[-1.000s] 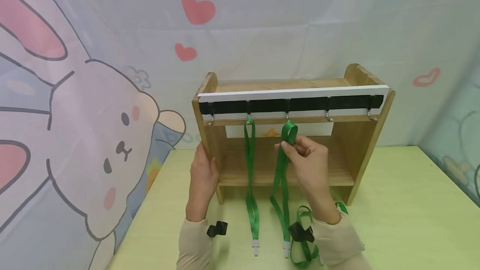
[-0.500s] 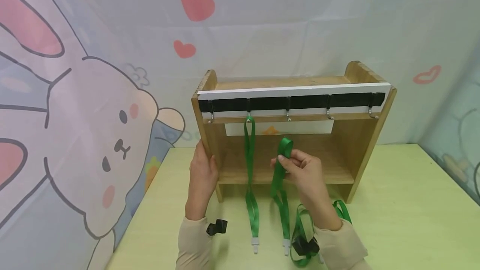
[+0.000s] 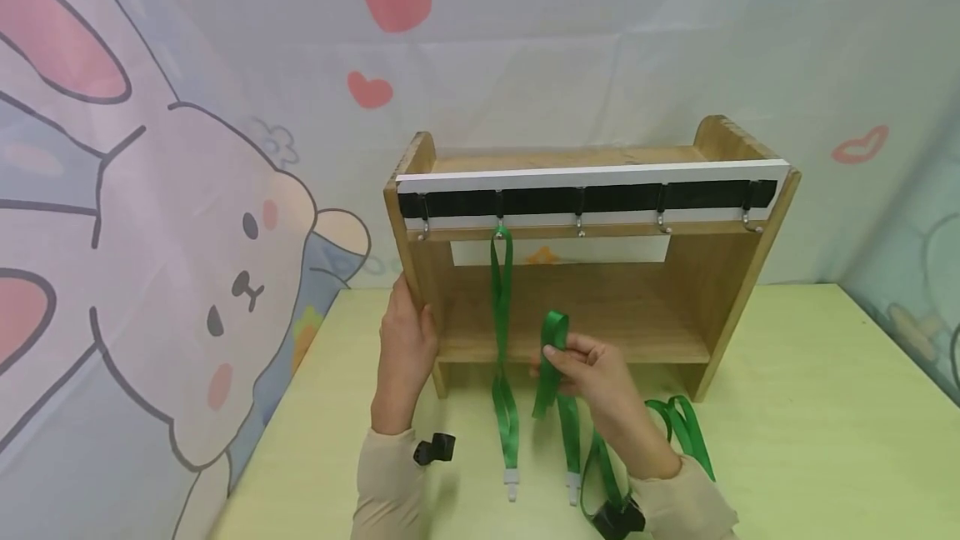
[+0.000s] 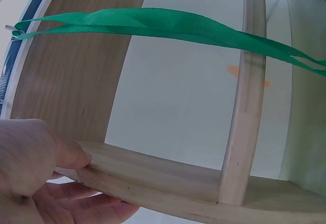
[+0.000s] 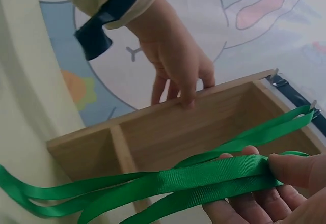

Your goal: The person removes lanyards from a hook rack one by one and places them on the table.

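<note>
My left hand [image 3: 405, 348] grips the left side panel of the wooden shelf [image 3: 416, 273]; in the left wrist view the thumb [image 4: 74, 154] lies on the panel's inner side, fingers outside. My right hand [image 3: 603, 377] pinches a green lanyard [image 3: 553, 348] near its looped top, in front of the lower shelf board; its white clip [image 3: 573, 486] hangs near the table. Another green lanyard [image 3: 501, 315] hangs from the second hook from the left [image 3: 500, 227]. In the right wrist view the held lanyard [image 5: 214, 172] lies between thumb and fingers.
More green lanyards [image 3: 690, 432] lie on the yellow table [image 3: 795, 440] beside and below my right forearm. Other metal hooks [image 3: 580, 227] line the black and white strip [image 3: 622, 198]. A patterned cloth [image 3: 600, 65] stands behind the shelf.
My right hand has moved down and slightly left with its lanyard, whose loop was close under the middle hook and is now well below it. My left hand has kept its grip.
</note>
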Available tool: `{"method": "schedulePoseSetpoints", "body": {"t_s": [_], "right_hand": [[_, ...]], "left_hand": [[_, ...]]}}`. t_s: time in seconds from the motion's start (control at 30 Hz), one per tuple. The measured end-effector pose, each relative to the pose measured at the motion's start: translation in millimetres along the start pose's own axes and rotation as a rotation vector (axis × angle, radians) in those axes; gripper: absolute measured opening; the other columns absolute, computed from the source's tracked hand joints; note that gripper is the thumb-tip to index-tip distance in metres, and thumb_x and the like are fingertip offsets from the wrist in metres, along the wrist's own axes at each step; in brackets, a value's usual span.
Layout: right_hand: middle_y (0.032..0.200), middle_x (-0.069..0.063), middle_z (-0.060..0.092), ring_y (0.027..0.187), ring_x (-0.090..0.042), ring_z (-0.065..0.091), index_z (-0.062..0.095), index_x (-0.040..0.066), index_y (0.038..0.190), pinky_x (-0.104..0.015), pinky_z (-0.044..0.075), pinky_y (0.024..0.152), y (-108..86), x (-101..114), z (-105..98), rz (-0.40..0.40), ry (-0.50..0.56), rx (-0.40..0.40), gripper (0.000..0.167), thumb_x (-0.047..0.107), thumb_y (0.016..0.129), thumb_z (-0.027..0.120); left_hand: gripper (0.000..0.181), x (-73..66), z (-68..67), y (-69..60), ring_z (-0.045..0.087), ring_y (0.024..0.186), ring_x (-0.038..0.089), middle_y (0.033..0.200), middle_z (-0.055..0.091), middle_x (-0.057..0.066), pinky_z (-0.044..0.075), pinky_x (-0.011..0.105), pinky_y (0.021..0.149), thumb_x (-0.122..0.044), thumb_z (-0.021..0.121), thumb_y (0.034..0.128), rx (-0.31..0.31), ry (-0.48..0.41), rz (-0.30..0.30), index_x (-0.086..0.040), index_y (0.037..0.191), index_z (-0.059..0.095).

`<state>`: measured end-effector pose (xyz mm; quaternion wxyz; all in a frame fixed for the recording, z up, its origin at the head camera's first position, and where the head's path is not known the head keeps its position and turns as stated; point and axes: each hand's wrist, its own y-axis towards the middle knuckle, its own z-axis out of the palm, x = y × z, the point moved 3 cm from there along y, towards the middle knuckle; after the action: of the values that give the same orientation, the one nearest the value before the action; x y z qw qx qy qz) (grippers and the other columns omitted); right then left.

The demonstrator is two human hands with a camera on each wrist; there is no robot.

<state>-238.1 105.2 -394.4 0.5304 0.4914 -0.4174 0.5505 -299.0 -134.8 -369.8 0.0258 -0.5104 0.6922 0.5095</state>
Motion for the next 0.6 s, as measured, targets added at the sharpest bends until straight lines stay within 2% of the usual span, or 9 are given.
{"method": "schedulePoseSetpoints", "body": {"t_s": [0.1,0.33,0.6], "right_hand": [[0.095,-0.006,0.077,0.088,-0.018,0.073,0.065,-0.009,0.115,-0.037,0.058,0.081,-1.4,-7.8,-1.7,0.046,-0.027,0.03,0.022,0.007,0.1,0.062],[0.096,-0.006,0.076,0.094,-0.019,0.071,0.072,0.004,0.105,-0.038,0.055,0.08,-5.9,-24.7,-7.5,0.107,-0.092,0.103,0.016,0.017,0.1,0.064],[0.1,-0.009,0.076,0.092,-0.021,0.07,0.069,0.0,0.109,-0.04,0.052,0.077,-11.8,-40.8,-15.6,0.13,-0.148,0.166,0.023,0.02,0.102,0.062]], "left_hand": [[0.051,0.6,-1.4,-0.3,0.058,0.112,0.054,0.126,0.053,0.038,0.05,0.063,0.091,0.011,0.056,0.0946,0.0,0.006,0.001,0.017,0.141,0.036],[0.051,1.6,-0.9,1.1,0.057,0.114,0.053,0.126,0.053,0.037,0.049,0.062,0.094,0.011,0.056,0.0948,0.003,-0.01,-0.013,0.016,0.142,0.036],[0.053,0.5,1.0,-0.6,0.057,0.118,0.051,0.132,0.051,0.036,0.05,0.06,0.095,0.009,0.055,0.0967,0.039,-0.018,-0.054,0.014,0.145,0.033]]}}
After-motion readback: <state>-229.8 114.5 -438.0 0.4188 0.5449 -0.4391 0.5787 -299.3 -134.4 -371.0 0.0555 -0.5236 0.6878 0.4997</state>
